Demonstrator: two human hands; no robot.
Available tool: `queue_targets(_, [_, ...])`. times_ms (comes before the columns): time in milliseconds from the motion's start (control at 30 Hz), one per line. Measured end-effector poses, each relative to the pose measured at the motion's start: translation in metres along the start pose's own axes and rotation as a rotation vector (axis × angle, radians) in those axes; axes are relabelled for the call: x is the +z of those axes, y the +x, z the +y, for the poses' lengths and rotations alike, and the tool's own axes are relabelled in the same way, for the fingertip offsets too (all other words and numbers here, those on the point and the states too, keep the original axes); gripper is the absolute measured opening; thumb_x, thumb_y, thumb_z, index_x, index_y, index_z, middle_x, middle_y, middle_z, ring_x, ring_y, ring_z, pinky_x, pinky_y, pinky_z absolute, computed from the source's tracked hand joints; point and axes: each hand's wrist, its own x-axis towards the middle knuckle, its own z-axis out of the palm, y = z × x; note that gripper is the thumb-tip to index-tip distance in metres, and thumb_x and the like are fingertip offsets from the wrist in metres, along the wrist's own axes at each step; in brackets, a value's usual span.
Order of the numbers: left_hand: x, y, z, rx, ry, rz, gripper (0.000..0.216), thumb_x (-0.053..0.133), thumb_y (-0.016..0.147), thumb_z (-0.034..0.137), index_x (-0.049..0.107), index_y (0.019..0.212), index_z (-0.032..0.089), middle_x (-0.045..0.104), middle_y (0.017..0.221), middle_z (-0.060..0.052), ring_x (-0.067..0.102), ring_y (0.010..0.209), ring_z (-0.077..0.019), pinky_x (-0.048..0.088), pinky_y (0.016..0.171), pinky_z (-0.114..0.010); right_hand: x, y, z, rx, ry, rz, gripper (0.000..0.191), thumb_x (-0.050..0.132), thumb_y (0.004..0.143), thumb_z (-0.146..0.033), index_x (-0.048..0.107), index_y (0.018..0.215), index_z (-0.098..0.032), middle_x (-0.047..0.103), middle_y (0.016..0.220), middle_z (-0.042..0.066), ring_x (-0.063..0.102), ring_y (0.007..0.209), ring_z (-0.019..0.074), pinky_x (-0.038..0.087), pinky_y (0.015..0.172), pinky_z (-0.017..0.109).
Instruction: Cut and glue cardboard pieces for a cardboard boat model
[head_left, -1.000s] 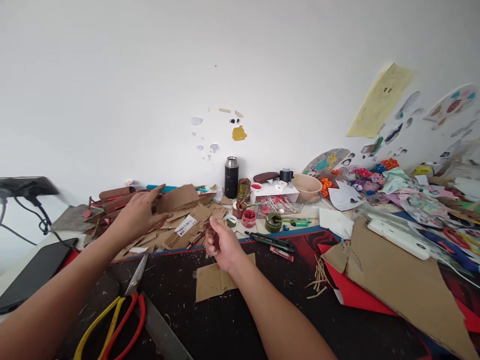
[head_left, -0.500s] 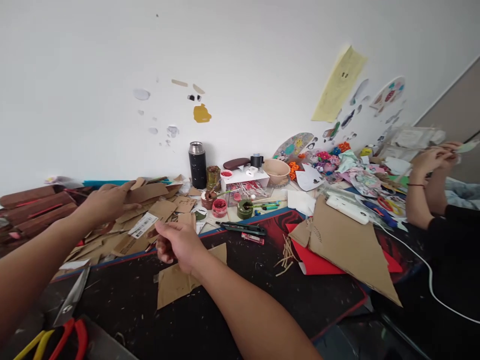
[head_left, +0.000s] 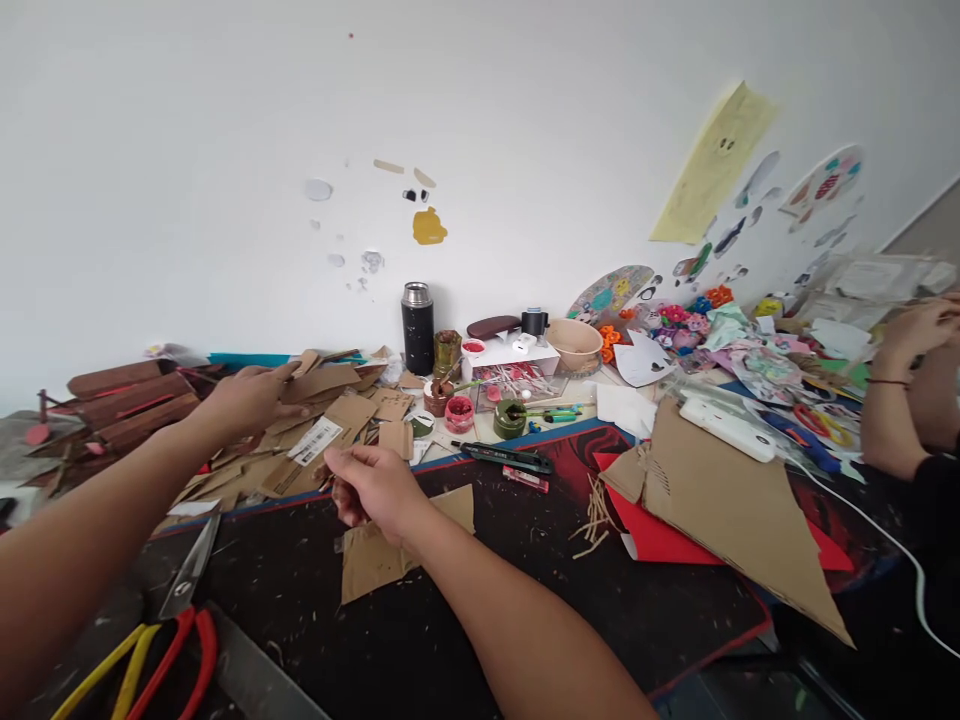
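My left hand (head_left: 251, 402) is stretched over a heap of cardboard scraps (head_left: 330, 385) at the left, fingers extended and thumb apart, its fingertips at the scraps. Lower and nearer the middle, my right hand (head_left: 382, 492) is closed with thumb against fingers; whatever it may hold is hidden. Beneath the right wrist a flat brown cardboard piece (head_left: 367, 568) lies on the dark mat (head_left: 525, 590). A scrap with a white barcode label (head_left: 315, 442) sits between the hands. Large scissors (head_left: 187, 590) with red and yellow handles lie at the lower left.
Paint jars (head_left: 459, 413), a black flask (head_left: 418, 328) and a utility knife (head_left: 502, 457) stand or lie beyond the hands. Cardboard sheet (head_left: 727, 510) covers red paper (head_left: 675, 545) at right. Brown rolls (head_left: 135, 400) are stacked left. Another person's arm (head_left: 900, 390) is at far right.
The view has swung left, so the scene sits farther right in the picture. Both hands keep nearly the same poses and places over the table.
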Motion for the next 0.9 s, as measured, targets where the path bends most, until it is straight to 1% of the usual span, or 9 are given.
queue_targets(100, [-0.0005, -0.0020, 0.0035, -0.010, 0.022, -0.032, 0.091, 0.056, 0.093, 0.061, 0.037, 0.165, 0.008, 0.070, 0.140, -0.027, 0.058, 0.130, -0.0454, 0.047, 0.100, -0.050, -0.0011, 0.0010, 0.0020, -0.004, -0.015, -0.002, 0.046, 0.077, 0.094, -0.061, 0.072, 0.084, -0.016, 0.053, 0.053, -0.008, 0.044, 0.038, 0.0068, 0.026, 0.040, 0.023])
queue_targets(233, [0.0002, -0.0010, 0.0036, -0.019, 0.020, -0.051, 0.096, 0.056, 0.093, 0.066, 0.037, 0.164, 0.004, 0.067, 0.143, -0.030, 0.059, 0.131, -0.0460, 0.046, 0.102, -0.050, -0.0014, 0.0015, 0.0038, -0.007, -0.021, 0.006, 0.043, 0.077, 0.094, -0.059, 0.071, 0.085, -0.017, 0.054, 0.054, -0.008, 0.044, 0.037, 0.0073, 0.026, 0.039, 0.023])
queue_targets(433, [-0.0005, 0.0027, 0.0001, 0.006, -0.020, -0.048, 0.091, 0.053, 0.097, 0.061, 0.040, 0.161, -0.002, 0.072, 0.135, -0.027, 0.064, 0.124, -0.0421, 0.046, 0.100, -0.044, -0.0012, 0.0010, 0.0035, -0.006, -0.037, 0.008, 0.043, 0.077, 0.094, -0.058, 0.070, 0.083, -0.017, 0.054, 0.054, -0.008, 0.044, 0.038, 0.0075, 0.030, 0.040, 0.022])
queue_targets(533, [-0.0018, 0.0049, 0.0006, 0.026, -0.046, -0.019, 0.096, 0.051, 0.098, 0.068, 0.038, 0.163, -0.001, 0.070, 0.140, -0.025, 0.060, 0.130, -0.0399, 0.044, 0.105, -0.042, -0.0011, 0.0010, 0.0040, -0.009, -0.046, 0.009, 0.044, 0.077, 0.093, -0.060, 0.069, 0.083, -0.017, 0.054, 0.054, -0.008, 0.044, 0.038, 0.0077, 0.029, 0.040, 0.022])
queue_targets(600, [-0.0033, 0.0058, 0.0025, 0.031, -0.054, 0.003, 0.099, 0.054, 0.096, 0.072, 0.036, 0.165, 0.002, 0.067, 0.145, -0.024, 0.056, 0.135, -0.0398, 0.042, 0.109, -0.043, -0.0010, 0.0012, 0.0048, -0.010, -0.051, 0.005, 0.045, 0.076, 0.093, -0.060, 0.069, 0.083, -0.017, 0.053, 0.054, -0.008, 0.043, 0.038, 0.0078, 0.028, 0.040, 0.022])
queue_targets(667, [-0.0050, 0.0058, 0.0052, 0.029, -0.055, 0.010, 0.096, 0.058, 0.095, 0.067, 0.037, 0.166, 0.005, 0.067, 0.145, -0.025, 0.055, 0.136, -0.0404, 0.042, 0.109, -0.044, -0.0009, 0.0014, 0.0054, -0.010, -0.057, -0.001, 0.044, 0.076, 0.094, -0.059, 0.068, 0.082, -0.018, 0.053, 0.053, -0.008, 0.043, 0.038, 0.0078, 0.028, 0.040, 0.022])
queue_targets(767, [-0.0067, 0.0040, 0.0083, 0.025, -0.051, -0.001, 0.089, 0.059, 0.096, 0.058, 0.038, 0.165, 0.007, 0.070, 0.140, -0.025, 0.056, 0.133, -0.0417, 0.044, 0.105, -0.046, -0.0009, 0.0015, 0.0057, -0.009, -0.067, -0.003, 0.043, 0.075, 0.095, -0.058, 0.068, 0.082, -0.018, 0.054, 0.053, -0.008, 0.044, 0.037, 0.0078, 0.026, 0.039, 0.022])
queue_targets(900, [-0.0049, 0.0017, 0.0071, 0.009, -0.031, -0.022, 0.088, 0.059, 0.095, 0.056, 0.038, 0.165, 0.006, 0.070, 0.137, -0.026, 0.056, 0.131, -0.0431, 0.045, 0.102, -0.046, -0.0008, 0.0018, 0.0056, -0.005, -0.078, 0.007, 0.043, 0.075, 0.096, -0.058, 0.068, 0.082, -0.018, 0.055, 0.053, -0.008, 0.045, 0.037, 0.0077, 0.028, 0.039, 0.022])
